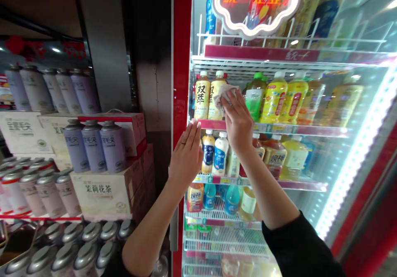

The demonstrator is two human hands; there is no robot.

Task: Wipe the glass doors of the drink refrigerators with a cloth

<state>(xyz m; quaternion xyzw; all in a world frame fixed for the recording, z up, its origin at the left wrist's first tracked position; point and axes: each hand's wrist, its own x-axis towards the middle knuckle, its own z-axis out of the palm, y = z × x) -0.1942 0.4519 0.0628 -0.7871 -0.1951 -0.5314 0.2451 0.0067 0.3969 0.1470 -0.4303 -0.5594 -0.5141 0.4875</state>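
My right hand (238, 122) presses a crumpled pale cloth (226, 94) against the glass door (336, 82) of a drinks fridge, in front of the bottles on an upper shelf. Its fingers lie over the cloth and partly cover it. Lower and to the left, my left hand (187, 155) rests flat by the door's left edge, fingers stretched out and holding nothing; a ring shows on one finger. Behind the glass, near both hands, stand yellow-labelled bottles (201, 97) and, one shelf below, a blue-labelled bottle (220, 155).
A red frame (181, 62) borders the fridge on the left. An illuminated sign (248, 31) is at the top, and a bright light strip (344, 165) runs down the right. On the left are purple canisters (93, 146), cartons (102, 194) and rows of silver-lidded canisters (66, 258).
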